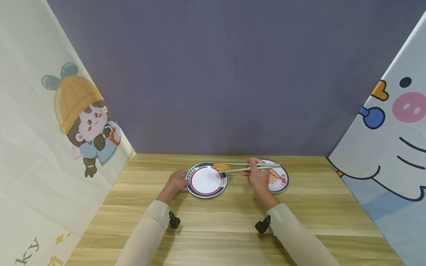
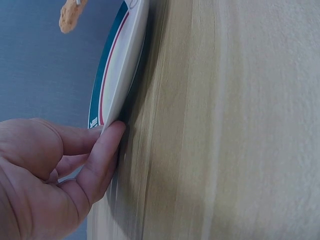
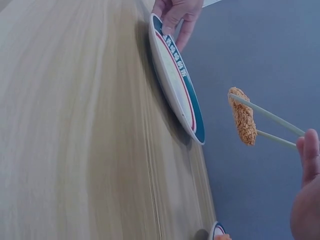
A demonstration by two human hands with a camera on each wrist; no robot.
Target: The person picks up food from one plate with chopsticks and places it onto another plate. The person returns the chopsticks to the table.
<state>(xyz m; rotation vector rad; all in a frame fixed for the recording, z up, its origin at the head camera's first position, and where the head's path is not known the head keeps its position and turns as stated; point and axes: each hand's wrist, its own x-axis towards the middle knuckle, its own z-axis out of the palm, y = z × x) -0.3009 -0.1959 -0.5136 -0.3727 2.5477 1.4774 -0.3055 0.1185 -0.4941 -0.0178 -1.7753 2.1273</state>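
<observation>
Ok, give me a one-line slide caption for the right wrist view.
Chopsticks pinch a breaded cutlet in the air above the green-rimmed plate, whose far edge the left hand touches.

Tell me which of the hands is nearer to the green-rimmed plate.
Left. The left hand touches the green-rimmed plate at its left edge. The right hand is off to the plate's right, holding chopsticks with a fried piece over the far rim.
</observation>
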